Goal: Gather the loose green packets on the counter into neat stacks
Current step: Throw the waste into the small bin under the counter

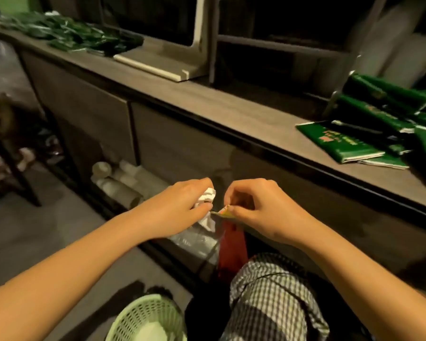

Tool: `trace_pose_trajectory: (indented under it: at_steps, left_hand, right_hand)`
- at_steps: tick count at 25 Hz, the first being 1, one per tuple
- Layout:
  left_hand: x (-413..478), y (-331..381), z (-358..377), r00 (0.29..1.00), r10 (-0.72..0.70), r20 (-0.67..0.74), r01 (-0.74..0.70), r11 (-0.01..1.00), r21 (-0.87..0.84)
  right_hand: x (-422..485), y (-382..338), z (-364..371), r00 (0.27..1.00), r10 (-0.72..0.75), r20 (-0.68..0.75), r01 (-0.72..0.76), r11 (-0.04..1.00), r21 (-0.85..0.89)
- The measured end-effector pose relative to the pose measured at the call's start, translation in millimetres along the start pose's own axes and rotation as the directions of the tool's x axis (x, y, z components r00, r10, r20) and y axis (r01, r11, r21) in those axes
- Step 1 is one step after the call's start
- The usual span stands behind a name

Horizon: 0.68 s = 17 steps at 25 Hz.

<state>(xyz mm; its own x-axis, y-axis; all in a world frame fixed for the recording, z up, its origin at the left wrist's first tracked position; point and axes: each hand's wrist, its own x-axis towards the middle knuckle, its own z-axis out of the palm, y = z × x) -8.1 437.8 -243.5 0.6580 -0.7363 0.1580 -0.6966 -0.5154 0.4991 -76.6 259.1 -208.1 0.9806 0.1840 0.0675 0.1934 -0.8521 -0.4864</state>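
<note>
Holding both hands low before the cabinet front, beneath the edge of the counter, the person stood well apart from the green packets. The left hand had its fingers curled round a crumpled white paper. The right hand pinched the corner of a small yellowish wrapper between thumb and forefinger, just beside the left fingertips. A clear plastic bag and a red bag hung directly beneath the hands.

The packets lay in a loose heap at the right end of the counter, overlapping at differing angles. A second heap lay at the far left end, too blurred to judge its order. A white stand sat on the counter between the two heaps. A green basket stood on the floor beside a checked trouser knee.
</note>
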Motion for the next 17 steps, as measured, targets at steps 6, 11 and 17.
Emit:
trace_pose_trajectory:
  at_steps: [6,11,17]
  left_hand:
    - [-61.7,-82.1,53.9,0.952,-0.264,0.154,0.279,0.957,-0.083]
    - [-105.4,-134.9,114.8,0.845,-0.502,0.185,0.524,0.846,-0.097]
    - [-147.3,-179.4,177.2,0.784,-0.561,0.267,0.603,0.791,-0.108]
  right_hand:
    - [44.6,7.3,119.0,0.955,0.066,0.291,-0.094,0.992,0.083]
    - [60.8,15.9,207.0,0.881,0.134,0.453,-0.222,0.964,0.147]
    - [59.8,27.0,300.2,0.764,0.233,0.602,-0.345,0.935,0.076]
